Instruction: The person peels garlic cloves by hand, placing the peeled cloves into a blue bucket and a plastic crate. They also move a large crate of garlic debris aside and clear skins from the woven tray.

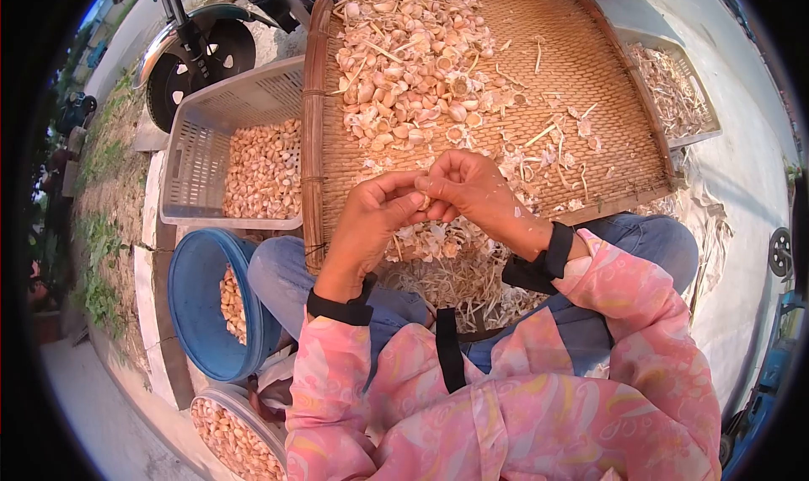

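My left hand (377, 207) and my right hand (476, 193) meet above the near edge of a woven bamboo tray (581, 51). Their thumbs and fingertips are pinched together around a small garlic clove (425, 202), mostly hidden by the fingers. Beyond them on the tray lies a big heap of garlic cloves (396, 85), with some broken heads among them. Dry stalks and papery skins (548, 156) are scattered to the right of the heap. More skins (438, 238) lie just under my hands.
Left of the tray, a pale plastic crate (192, 156) holds cloves. Nearer stand a blue bucket (192, 312) and a whitish bucket (221, 394), both with cloves inside. At the right, another crate (695, 135) contains skins and stalks. A vehicle wheel (221, 55) stands behind the left crate.
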The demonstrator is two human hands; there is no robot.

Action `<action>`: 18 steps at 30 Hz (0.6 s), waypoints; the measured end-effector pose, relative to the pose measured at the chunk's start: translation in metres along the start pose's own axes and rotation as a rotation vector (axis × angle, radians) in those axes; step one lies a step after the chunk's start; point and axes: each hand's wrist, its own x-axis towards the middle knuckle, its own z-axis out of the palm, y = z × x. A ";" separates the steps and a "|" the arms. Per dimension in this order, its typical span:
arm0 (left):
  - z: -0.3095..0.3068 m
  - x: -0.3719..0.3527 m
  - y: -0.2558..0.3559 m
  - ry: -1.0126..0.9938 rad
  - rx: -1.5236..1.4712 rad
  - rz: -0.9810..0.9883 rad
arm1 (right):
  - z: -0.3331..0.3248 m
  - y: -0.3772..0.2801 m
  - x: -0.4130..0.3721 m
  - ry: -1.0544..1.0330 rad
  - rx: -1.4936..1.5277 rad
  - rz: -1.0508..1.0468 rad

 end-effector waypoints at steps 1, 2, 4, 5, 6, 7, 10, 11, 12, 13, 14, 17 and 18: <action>-0.001 -0.004 -0.001 0.004 -0.004 -0.012 | 0.002 0.000 -0.001 -0.022 -0.009 -0.019; -0.002 -0.008 -0.003 0.006 -0.008 -0.024 | 0.004 0.000 -0.003 -0.042 -0.019 -0.038; -0.005 -0.016 -0.006 0.052 -0.033 0.007 | 0.007 -0.002 -0.005 -0.090 -0.006 -0.049; -0.006 -0.020 -0.007 0.078 -0.048 0.025 | 0.008 -0.003 -0.006 -0.123 0.014 -0.040; -0.007 -0.025 -0.006 0.084 -0.069 0.033 | 0.012 -0.003 -0.006 -0.166 0.032 -0.026; -0.010 -0.036 -0.004 0.107 -0.095 0.034 | 0.014 -0.006 -0.008 -0.200 -0.024 -0.054; -0.024 -0.116 0.008 0.191 -0.059 0.058 | 0.025 -0.009 -0.020 -0.364 -0.179 -0.125; -0.031 -0.148 0.017 0.219 0.030 0.053 | 0.026 -0.007 -0.022 -0.368 -0.180 -0.142; -0.042 -0.175 0.021 0.229 0.128 0.049 | 0.027 -0.005 -0.021 -0.384 -0.222 -0.134; -0.050 -0.203 0.016 0.277 0.138 -0.061 | 0.027 -0.001 -0.020 -0.387 -0.268 -0.137; -0.053 -0.232 0.010 0.311 0.147 -0.160 | 0.026 0.006 -0.019 -0.391 -0.277 -0.104; -0.069 -0.283 -0.034 0.384 0.533 -0.409 | 0.024 0.021 -0.016 -0.369 -0.332 -0.047; -0.075 -0.294 -0.051 0.397 0.726 -0.485 | 0.027 0.025 -0.015 -0.355 -0.323 -0.057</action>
